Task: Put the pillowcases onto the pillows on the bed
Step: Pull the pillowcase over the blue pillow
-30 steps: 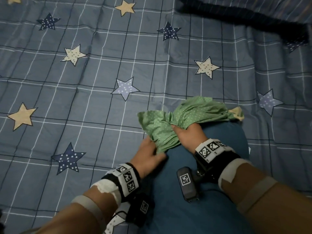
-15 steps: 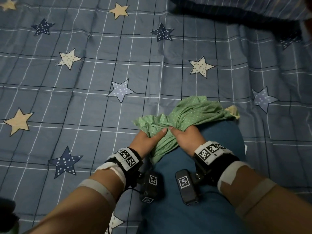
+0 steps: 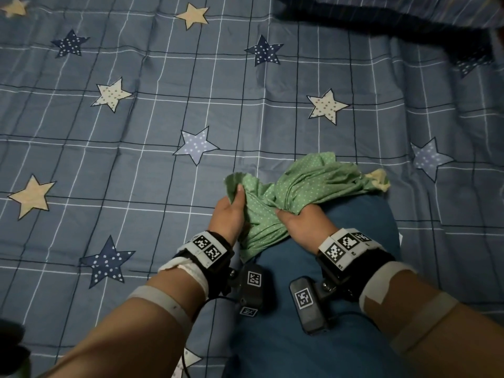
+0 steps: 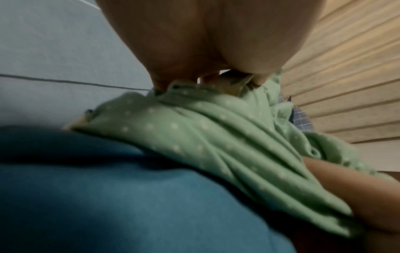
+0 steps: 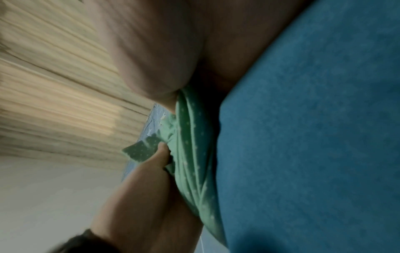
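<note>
A green white-dotted pillowcase (image 3: 305,186) lies bunched over the far end of a dark blue pillow (image 3: 305,336) that runs toward me on the bed. My left hand (image 3: 230,211) grips the case's left edge, thumb pressed on top of the cloth. My right hand (image 3: 305,222) clutches a gathered fold in the middle. The left wrist view shows the pillowcase (image 4: 216,137) draped on the pillow (image 4: 108,205). In the right wrist view, the pillowcase (image 5: 190,154) hangs beside the pillow (image 5: 314,137). A pale yellow corner (image 3: 379,178) peeks out at the case's right end.
The bed is covered by a blue-grey checked sheet (image 3: 136,159) printed with stars. A dark fold of bedding (image 3: 381,20) lies across the far right. A curtain (image 4: 346,68) hangs beyond the bed.
My left hand came up from the pillow's side, took hold of the pillowcase edge and slid further up it. My right hand kept its grip in place.
</note>
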